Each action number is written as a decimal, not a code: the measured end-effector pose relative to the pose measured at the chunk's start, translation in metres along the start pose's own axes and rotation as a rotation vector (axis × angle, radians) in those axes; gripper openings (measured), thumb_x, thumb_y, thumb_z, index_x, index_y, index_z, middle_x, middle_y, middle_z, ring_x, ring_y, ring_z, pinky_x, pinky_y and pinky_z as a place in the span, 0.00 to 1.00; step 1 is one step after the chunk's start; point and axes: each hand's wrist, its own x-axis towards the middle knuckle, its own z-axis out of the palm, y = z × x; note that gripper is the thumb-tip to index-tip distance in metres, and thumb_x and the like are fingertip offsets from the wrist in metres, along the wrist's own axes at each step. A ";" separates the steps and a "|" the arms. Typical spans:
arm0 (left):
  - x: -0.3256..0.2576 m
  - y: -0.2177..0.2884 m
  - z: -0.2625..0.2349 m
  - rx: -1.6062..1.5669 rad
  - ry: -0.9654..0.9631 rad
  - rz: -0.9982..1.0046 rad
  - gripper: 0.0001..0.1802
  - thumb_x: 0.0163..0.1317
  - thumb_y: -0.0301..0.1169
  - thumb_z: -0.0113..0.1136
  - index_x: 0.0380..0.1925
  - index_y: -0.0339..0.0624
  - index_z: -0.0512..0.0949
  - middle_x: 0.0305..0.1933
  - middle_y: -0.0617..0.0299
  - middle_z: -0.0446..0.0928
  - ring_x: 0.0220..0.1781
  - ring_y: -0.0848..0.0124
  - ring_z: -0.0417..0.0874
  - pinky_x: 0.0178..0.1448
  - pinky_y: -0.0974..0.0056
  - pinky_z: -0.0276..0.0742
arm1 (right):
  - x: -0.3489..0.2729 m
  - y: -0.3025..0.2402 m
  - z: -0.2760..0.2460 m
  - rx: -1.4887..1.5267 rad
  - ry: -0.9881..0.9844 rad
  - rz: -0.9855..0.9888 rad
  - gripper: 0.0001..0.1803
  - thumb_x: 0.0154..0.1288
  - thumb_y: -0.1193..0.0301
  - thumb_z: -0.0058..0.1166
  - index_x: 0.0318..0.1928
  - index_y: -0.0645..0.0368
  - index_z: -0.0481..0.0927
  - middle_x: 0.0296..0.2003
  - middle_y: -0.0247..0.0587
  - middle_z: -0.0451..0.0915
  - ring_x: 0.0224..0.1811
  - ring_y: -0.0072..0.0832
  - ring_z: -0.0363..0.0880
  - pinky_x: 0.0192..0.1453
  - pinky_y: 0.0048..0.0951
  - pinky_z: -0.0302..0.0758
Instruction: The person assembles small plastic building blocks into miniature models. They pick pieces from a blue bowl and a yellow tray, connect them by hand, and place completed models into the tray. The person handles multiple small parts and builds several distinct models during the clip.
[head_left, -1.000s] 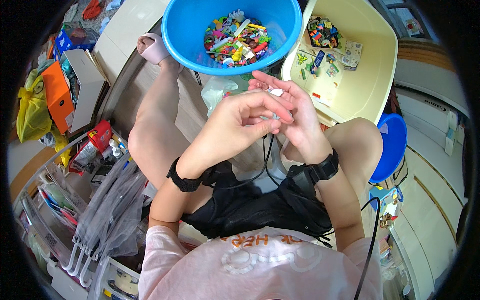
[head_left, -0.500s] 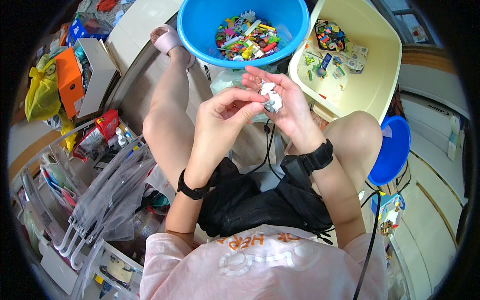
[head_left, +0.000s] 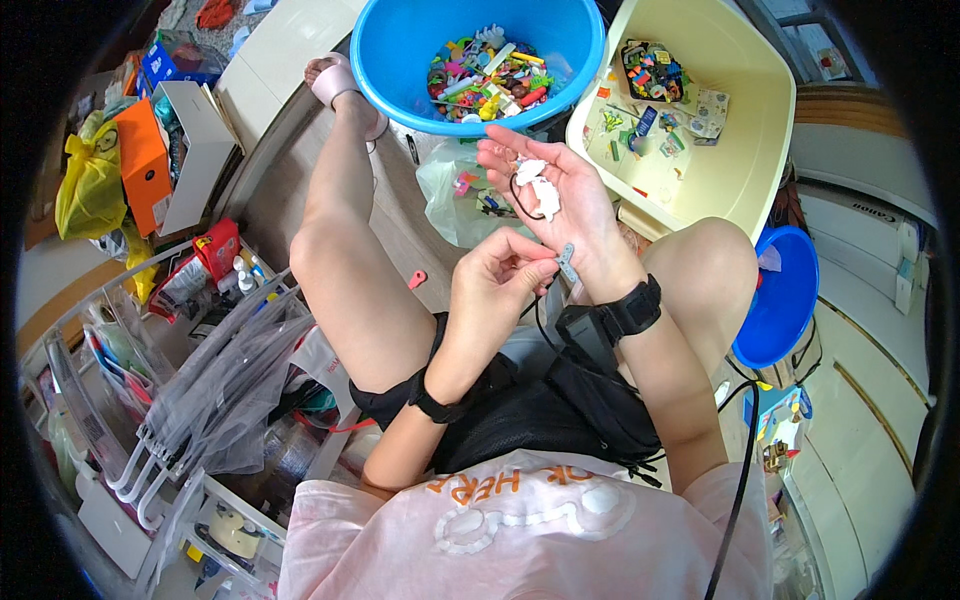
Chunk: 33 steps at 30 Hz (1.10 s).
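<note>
My left hand pinches a small grey toy piece with holes in it between thumb and fingertips. It is held just over the heel of my right palm; whether it touches the skin I cannot tell. My right hand lies palm up with its fingers stretched out. On that palm rest small white pieces of irregular shape, and a thin dark loop curves beside them. Past my fingertips stands a blue basin with many mixed small toys at its bottom.
At the right sits a cream tub holding a dark container of coloured bits and loose pieces. A translucent plastic bag lies below the basin. A smaller blue tub is beside my right knee. A black cable hangs at right; a cluttered rack stands left.
My left hand has moved down and right from the white pieces to the heel of my right palm, carrying the grey toy piece. The plastic bag shows more now.
</note>
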 end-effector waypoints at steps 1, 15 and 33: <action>-0.002 -0.002 0.001 0.065 0.069 0.046 0.04 0.63 0.21 0.61 0.36 0.34 0.76 0.34 0.61 0.80 0.32 0.77 0.78 0.38 0.72 0.77 | 0.000 -0.001 0.000 -0.025 0.044 -0.010 0.25 0.73 0.71 0.31 0.62 0.76 0.66 0.53 0.58 0.76 0.57 0.40 0.77 0.62 0.35 0.76; -0.012 0.002 0.012 0.629 0.238 0.659 0.07 0.53 0.17 0.66 0.33 0.35 0.81 0.35 0.56 0.80 0.35 0.65 0.82 0.39 0.66 0.77 | -0.007 -0.007 -0.009 0.030 -0.061 0.003 0.24 0.73 0.72 0.31 0.62 0.76 0.65 0.51 0.59 0.77 0.55 0.40 0.78 0.62 0.34 0.77; -0.012 0.002 0.018 0.708 0.195 0.691 0.10 0.52 0.15 0.65 0.35 0.36 0.83 0.35 0.57 0.80 0.35 0.67 0.82 0.38 0.68 0.78 | -0.006 -0.008 -0.021 0.126 -0.076 0.000 0.24 0.73 0.72 0.30 0.62 0.79 0.64 0.54 0.61 0.74 0.58 0.43 0.75 0.66 0.39 0.73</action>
